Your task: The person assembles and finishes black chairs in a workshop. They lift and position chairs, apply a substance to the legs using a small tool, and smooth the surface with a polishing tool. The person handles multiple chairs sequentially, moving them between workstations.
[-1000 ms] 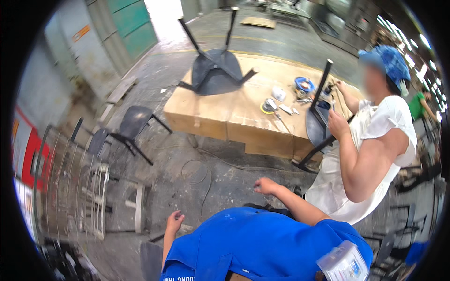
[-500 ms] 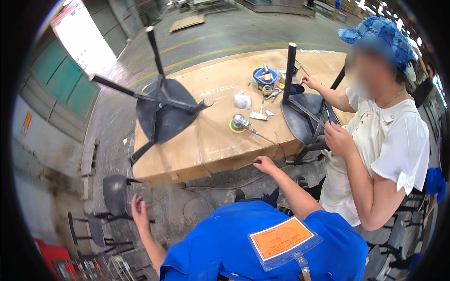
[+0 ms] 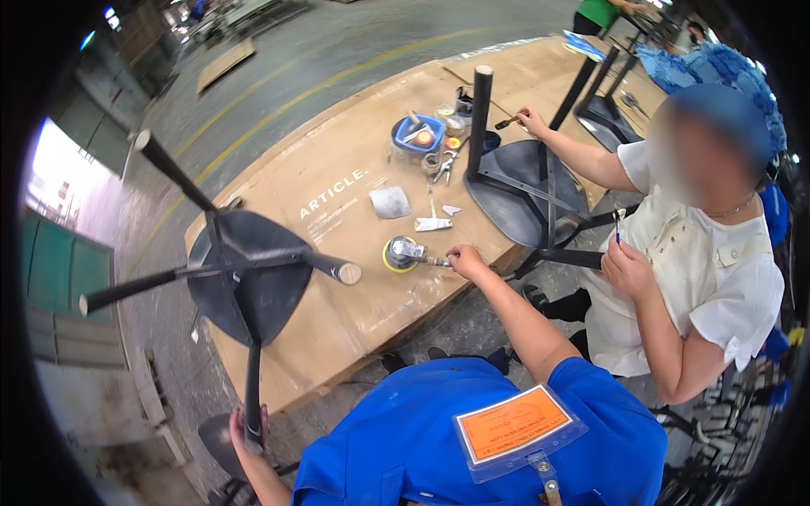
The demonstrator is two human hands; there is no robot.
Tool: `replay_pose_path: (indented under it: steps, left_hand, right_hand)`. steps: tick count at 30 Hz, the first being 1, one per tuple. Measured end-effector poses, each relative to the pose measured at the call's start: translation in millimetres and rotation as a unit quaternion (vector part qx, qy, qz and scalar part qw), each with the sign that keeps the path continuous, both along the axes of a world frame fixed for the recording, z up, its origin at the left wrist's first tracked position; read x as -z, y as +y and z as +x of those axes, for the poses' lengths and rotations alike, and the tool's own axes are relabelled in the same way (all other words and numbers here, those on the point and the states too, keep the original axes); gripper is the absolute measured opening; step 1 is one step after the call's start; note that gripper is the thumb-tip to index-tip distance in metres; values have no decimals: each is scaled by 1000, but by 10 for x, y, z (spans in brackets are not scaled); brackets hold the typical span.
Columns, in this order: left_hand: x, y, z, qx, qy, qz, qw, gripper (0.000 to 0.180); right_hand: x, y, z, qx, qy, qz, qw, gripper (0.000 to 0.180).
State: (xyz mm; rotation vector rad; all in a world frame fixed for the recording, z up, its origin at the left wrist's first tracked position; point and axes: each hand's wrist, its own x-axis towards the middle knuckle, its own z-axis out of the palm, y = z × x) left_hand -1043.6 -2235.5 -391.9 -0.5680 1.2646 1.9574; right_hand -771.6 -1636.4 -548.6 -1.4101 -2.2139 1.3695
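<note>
- Head view: I had the left hand [image 3: 251, 428] curled around the near end of one black leg [image 3: 253, 379] of the upturned chair [image 3: 261, 291], with parts of the hand showing on both sides of it.
- That chair lay seat-down at the left end of the cardboard-covered counter [image 3: 337, 329], its other legs splayed up and outward.
- I had the right hand [image 3: 464, 260] bent at the fingertips, pinching, as far as I could tell, the hose fitting [image 3: 438, 262] of the orbital sander [image 3: 403, 250], which lay near the counter's front edge.
- Steadying the chair well, I judged, called for a full wrap on the leg and even pressure, so that the seat neither rocked nor scraped.
- For the sander, a grip on its body promised more control than one on the fitting, with fingers clear of the yellow pad.
- Elbow room mattered too: a co-worker [image 3: 675, 253] held a brush [image 3: 510, 121] over a second chair [image 3: 510, 160] just to the right.
</note>
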Motion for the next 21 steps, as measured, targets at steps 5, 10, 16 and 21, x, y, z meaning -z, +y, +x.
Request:
replay_pose_path:
  steps: [5,10,16,21]
  left_hand:
    - [19,-17,-86,13,-170,95,981,48]
    - [-17,149,122,8,-160,47,986,42]
    - [-15,532,405,2,-302,106,947,58]
    - [-26,733,543,-80,-313,79,943,60]
  right_hand:
    - [84,492,-174,75,-35,67,994,19]
    - [342,1025,-728,126,-94,92,983,19]
    - [876,1700,-1431,154,-185,39,970,20]
    - [1208,1782,-1718,181,-171,59,967,23]
